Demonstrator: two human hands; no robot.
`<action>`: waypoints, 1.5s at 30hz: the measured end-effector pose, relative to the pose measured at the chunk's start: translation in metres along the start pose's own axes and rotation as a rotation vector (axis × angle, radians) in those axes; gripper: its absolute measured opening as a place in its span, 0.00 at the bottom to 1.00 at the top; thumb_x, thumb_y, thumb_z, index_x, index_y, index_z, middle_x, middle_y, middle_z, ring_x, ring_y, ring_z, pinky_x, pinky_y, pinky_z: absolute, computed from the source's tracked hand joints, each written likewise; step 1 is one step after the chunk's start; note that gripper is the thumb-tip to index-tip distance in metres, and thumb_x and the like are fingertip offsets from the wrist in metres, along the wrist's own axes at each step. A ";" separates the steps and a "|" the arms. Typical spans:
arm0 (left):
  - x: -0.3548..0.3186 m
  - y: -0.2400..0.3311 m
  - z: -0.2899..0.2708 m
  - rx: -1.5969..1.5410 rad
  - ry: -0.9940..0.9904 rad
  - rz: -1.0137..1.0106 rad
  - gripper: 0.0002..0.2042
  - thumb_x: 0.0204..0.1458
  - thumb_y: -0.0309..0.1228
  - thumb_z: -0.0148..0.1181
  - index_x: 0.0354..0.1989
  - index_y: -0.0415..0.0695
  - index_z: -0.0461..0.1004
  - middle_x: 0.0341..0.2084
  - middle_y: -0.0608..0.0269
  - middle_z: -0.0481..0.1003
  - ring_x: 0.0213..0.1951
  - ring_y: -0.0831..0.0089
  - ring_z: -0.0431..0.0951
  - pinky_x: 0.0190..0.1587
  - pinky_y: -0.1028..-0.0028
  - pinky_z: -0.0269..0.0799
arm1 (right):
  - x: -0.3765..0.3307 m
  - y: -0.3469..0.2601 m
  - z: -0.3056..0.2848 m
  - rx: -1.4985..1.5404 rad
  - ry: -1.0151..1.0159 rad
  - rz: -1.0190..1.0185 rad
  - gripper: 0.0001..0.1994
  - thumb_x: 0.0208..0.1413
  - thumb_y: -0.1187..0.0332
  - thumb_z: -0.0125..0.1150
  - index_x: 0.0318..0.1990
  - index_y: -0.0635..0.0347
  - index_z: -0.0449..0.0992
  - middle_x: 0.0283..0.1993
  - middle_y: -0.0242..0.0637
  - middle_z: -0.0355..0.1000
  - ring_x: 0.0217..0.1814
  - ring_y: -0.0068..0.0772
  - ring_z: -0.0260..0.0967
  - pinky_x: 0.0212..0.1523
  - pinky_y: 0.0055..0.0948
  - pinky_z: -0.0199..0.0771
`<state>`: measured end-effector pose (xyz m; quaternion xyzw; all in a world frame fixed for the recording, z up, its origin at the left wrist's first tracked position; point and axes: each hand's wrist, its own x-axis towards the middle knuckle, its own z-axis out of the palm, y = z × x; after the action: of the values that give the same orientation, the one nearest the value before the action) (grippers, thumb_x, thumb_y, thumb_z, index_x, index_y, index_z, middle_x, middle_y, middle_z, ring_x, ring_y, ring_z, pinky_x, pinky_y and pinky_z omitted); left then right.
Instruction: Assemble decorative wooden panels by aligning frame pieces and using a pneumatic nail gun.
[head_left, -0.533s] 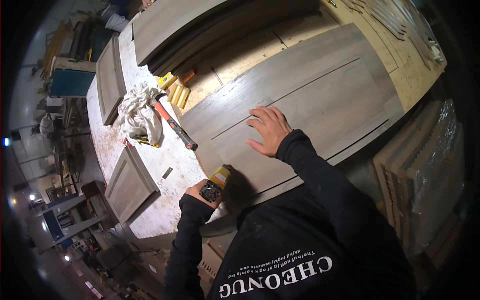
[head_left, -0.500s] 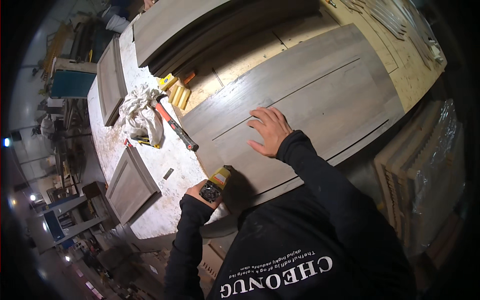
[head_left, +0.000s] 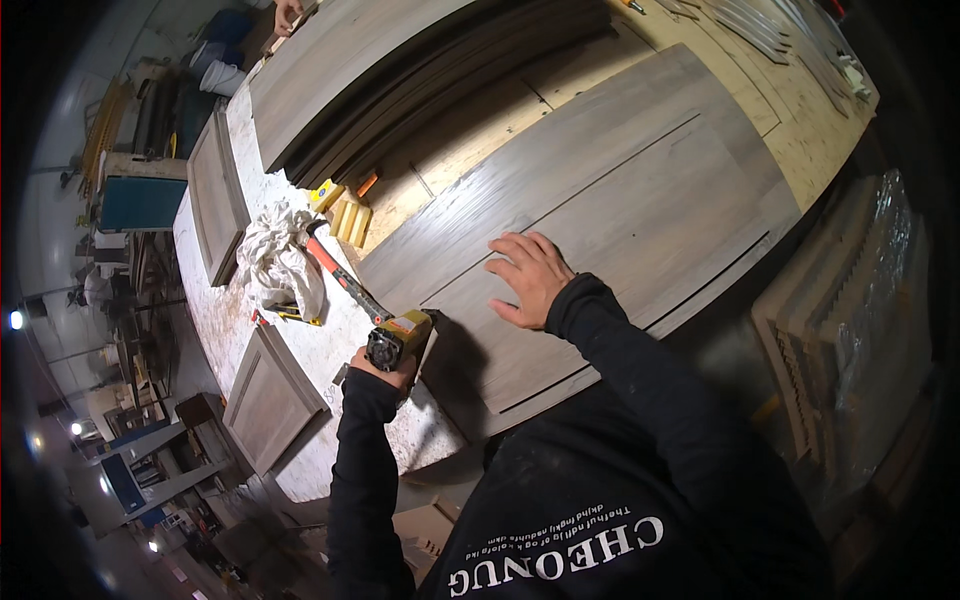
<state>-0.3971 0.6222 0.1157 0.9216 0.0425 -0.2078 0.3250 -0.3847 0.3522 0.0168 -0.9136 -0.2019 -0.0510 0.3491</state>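
Observation:
My left hand (head_left: 392, 372) is wrapped around a yellow-and-black nail gun (head_left: 410, 325), held over the near left end of a large grey-brown wooden cabinet panel (head_left: 620, 210). Its nose is hidden, and a dark shadow falls on the panel beside it. Spread fingers of my right hand (head_left: 532, 280) rest on the panel, near a long dark groove; nothing is in that hand. Just beyond the nail gun lies a hammer (head_left: 345, 278) with a red-and-black handle, next to a crumpled white cloth (head_left: 280, 255).
Stacked dark panels (head_left: 370, 80) stand at the back. Smaller framed doors (head_left: 270, 400) lie along the left of the table. Yellow blocks (head_left: 350, 222) sit behind the hammer. Plastic-wrapped boards (head_left: 850, 320) stand at the right. Another person's hand (head_left: 287, 14) shows at the top.
My left hand has moved the nail gun a little up and to the left, nearer the hammer. The right hand stays spread on the panel, while the whole view has shifted slightly.

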 end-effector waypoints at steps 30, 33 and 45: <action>0.047 -0.013 -0.023 0.099 -0.133 -0.028 0.13 0.38 0.35 0.60 0.30 0.38 0.72 0.15 0.63 0.73 0.17 0.75 0.74 0.23 0.75 0.71 | 0.001 -0.001 -0.002 0.020 -0.022 0.021 0.24 0.43 0.56 0.57 0.47 0.59 0.68 0.56 0.42 0.56 0.63 0.41 0.45 0.62 0.44 0.40; 0.045 0.015 -0.025 0.102 -0.117 -0.051 0.12 0.38 0.34 0.59 0.30 0.39 0.72 0.14 0.62 0.73 0.18 0.74 0.74 0.23 0.75 0.71 | 0.002 -0.001 0.000 0.041 -0.016 0.024 0.24 0.42 0.56 0.58 0.47 0.59 0.68 0.56 0.42 0.56 0.63 0.41 0.45 0.63 0.44 0.40; -0.015 -0.021 -0.010 0.158 0.005 0.271 0.14 0.43 0.32 0.57 0.39 0.42 0.72 0.33 0.56 0.76 0.35 0.65 0.77 0.37 0.70 0.73 | -0.003 0.002 0.000 -0.026 -0.007 0.034 0.23 0.42 0.56 0.58 0.46 0.59 0.68 0.55 0.42 0.57 0.62 0.42 0.47 0.62 0.44 0.41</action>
<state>-0.4112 0.6453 0.1167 0.9422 -0.0977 -0.1624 0.2762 -0.3869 0.3500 0.0147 -0.9215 -0.1871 -0.0446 0.3375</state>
